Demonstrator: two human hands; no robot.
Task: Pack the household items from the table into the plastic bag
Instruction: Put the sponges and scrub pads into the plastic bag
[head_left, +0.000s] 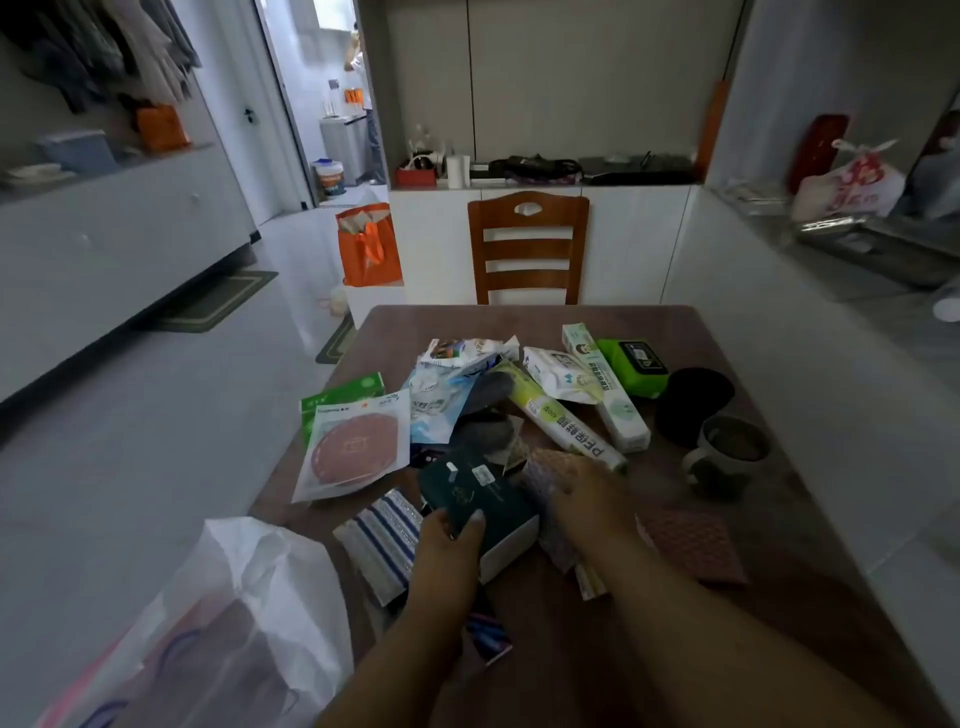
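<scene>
Household items lie in a heap on the brown table (769, 613). My left hand (447, 545) grips the near edge of a dark green box (475, 493) with a white side. My right hand (587, 499) rests palm down on a patterned packet (553, 467) just right of the box. A translucent white plastic bag (234, 613) hangs open off the table's near left corner. Around the hands lie a striped cloth pack (379, 540), a round pink pad pack (353, 447), a cling film roll (563, 421), a long white box (605, 389) and a green wipes pack (631, 366).
A grey mug (727, 452) and a black bowl (693, 405) stand at the table's right. A pink cloth (691, 545) lies near right. A wooden chair (527, 249) faces the far edge. An orange bag (369, 244) stands on the floor at the far left.
</scene>
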